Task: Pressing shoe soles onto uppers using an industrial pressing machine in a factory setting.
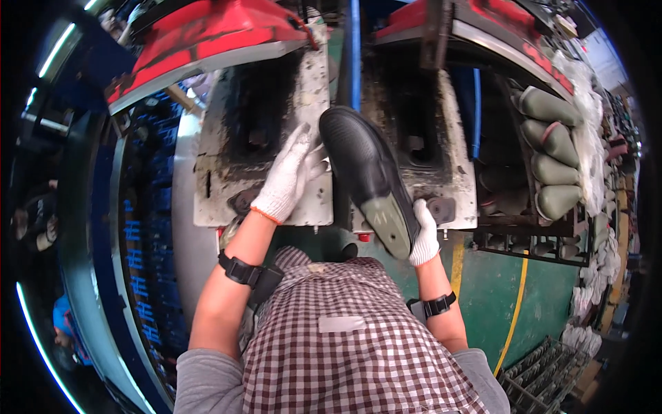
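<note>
A black shoe (358, 155) sits on a grey-green shoe last (389, 224), tilted in front of me with its toe pointing up and left. My right hand (425, 234), in a white glove, closes round the heel end from the right side. My left hand (293, 169), also gloved, is beside the toe with its fingers stretched out and apart. Its fingertips come right up to the shoe's left edge; whether they touch cannot be told. Behind the shoe stand two worn white machine stations, a left one (317, 90) and a right one (458, 148), each with a dark recess.
Red machine covers (207, 31) overhang the stations at the top. Several grey-green lasts (555, 165) fill a rack at the right, beside clear plastic sheeting (585, 131). Yellow lines (514, 310) cross the green floor. A metal rack (545, 372) stands lower right, and blue racking (152, 228) runs along the left.
</note>
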